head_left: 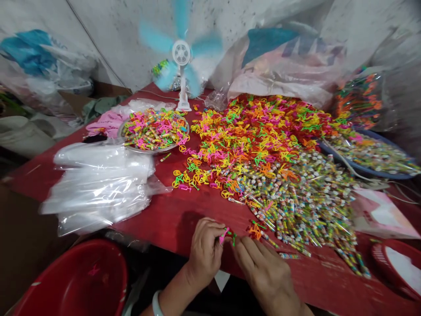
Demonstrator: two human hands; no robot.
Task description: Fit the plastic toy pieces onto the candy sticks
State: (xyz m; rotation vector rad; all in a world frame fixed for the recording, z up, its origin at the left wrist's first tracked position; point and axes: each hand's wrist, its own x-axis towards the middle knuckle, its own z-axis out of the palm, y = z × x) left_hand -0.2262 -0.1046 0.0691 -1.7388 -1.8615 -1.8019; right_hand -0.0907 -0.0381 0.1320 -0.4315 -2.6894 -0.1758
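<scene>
Two hands work at the lower middle of the frame, at the near edge of the red table (171,219). One red basin (79,281) sits at lower left, cut off by the frame; above it lies one stack of clear plastic bags (98,184), then one metal dish (154,129) of coloured pieces and one small spinning fan (181,55). Left hand (205,252) has its grip narrow, pinching a pink plastic piece (224,235). Right hand (263,272) touches a green piece (233,238); its grip is hard to make out. Beyond spread uncountable plastic shapes (256,131) and wrapped candy sticks (305,202). No writing is legible.
</scene>
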